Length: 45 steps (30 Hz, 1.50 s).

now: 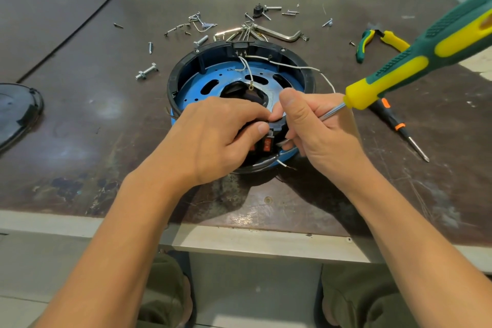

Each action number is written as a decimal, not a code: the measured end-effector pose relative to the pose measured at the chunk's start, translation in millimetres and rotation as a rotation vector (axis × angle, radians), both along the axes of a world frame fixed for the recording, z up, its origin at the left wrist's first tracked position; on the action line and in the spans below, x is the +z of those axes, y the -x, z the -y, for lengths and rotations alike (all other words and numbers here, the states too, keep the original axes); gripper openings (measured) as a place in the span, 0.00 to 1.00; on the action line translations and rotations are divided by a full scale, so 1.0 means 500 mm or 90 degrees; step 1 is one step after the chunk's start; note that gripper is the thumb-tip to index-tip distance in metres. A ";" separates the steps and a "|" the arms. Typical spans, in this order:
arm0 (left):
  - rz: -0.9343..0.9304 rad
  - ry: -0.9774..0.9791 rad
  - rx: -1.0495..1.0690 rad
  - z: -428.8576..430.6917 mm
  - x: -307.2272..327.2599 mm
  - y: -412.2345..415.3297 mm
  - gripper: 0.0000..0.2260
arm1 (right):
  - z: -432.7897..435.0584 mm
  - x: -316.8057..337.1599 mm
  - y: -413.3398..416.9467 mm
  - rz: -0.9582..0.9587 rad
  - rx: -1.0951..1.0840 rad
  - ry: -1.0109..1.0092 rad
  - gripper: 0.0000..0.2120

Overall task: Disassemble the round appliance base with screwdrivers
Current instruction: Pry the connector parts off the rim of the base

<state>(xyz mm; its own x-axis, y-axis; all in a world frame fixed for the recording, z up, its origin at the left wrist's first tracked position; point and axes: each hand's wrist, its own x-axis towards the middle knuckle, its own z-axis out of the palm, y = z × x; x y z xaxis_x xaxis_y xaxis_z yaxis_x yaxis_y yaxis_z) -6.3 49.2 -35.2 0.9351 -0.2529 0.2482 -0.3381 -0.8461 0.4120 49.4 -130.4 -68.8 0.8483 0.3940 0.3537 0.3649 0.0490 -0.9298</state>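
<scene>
The round appliance base (213,80), a black ring around a blue perforated plate with loose white wires, lies in the middle of the table. My left hand (213,138) grips the black part at the base's near rim, where orange switches (267,145) show. My right hand (316,130) holds the metal shaft of a green and yellow screwdriver (415,53), whose handle sticks up to the right. The screwdriver's tip is hidden between my fingers at the rim.
Several loose screws and bolts (199,25) and an angled hex key (282,33) lie behind the base. Green and yellow pliers (380,40) and a black and orange screwdriver (399,128) lie to the right. A dark round cover (16,112) sits at the left edge.
</scene>
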 end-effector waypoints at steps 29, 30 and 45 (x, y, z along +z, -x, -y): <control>0.170 0.039 -0.104 0.046 -0.002 -0.003 0.09 | 0.038 0.058 0.009 -0.172 0.057 -0.197 0.23; 0.163 0.040 -0.105 0.044 -0.001 -0.003 0.10 | 0.045 0.058 0.008 -0.177 0.055 -0.186 0.22; 0.107 0.107 -0.105 0.037 0.030 0.002 0.13 | 0.167 0.059 -0.010 -0.364 0.168 -0.283 0.46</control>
